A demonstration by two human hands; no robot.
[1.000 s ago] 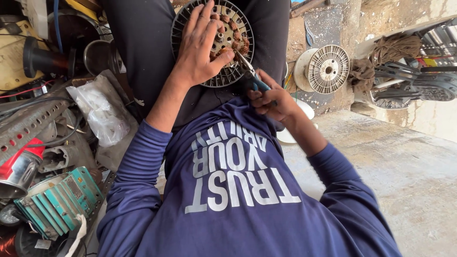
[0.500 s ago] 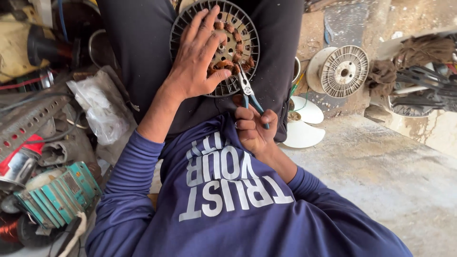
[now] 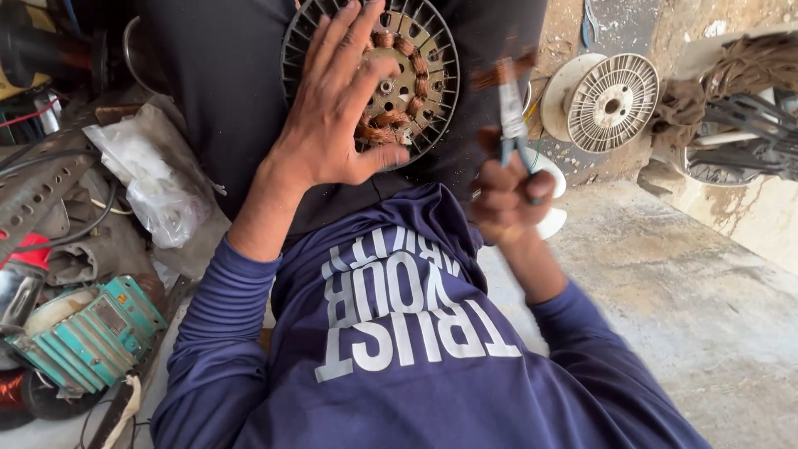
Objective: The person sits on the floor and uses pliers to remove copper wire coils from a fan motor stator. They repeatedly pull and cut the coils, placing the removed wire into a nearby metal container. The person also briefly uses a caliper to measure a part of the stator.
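A round fan stator (image 3: 416, 66) with copper windings rests on my lap, on dark trousers. My left hand (image 3: 337, 108) lies flat over its left half, fingers spread, thumb at its lower rim. My right hand (image 3: 507, 195) grips blue-handled pliers (image 3: 509, 112), jaws pointing up and holding a bit of copper wire just right of the stator. The pliers are blurred with motion. My blue long-sleeved shirt fills the lower frame.
A white ribbed motor disc (image 3: 611, 100) leans against the wall at right, next to a tangle of brown wire (image 3: 706, 83). A teal finned motor housing (image 3: 83, 333), a plastic bag (image 3: 158, 187) and metal scrap crowd the left. Concrete floor (image 3: 698, 299) lies at right.
My right hand has pulled the pliers away from the stator's rim to the right and up, with copper wire in the jaws. The left hand stays pressed on the stator.
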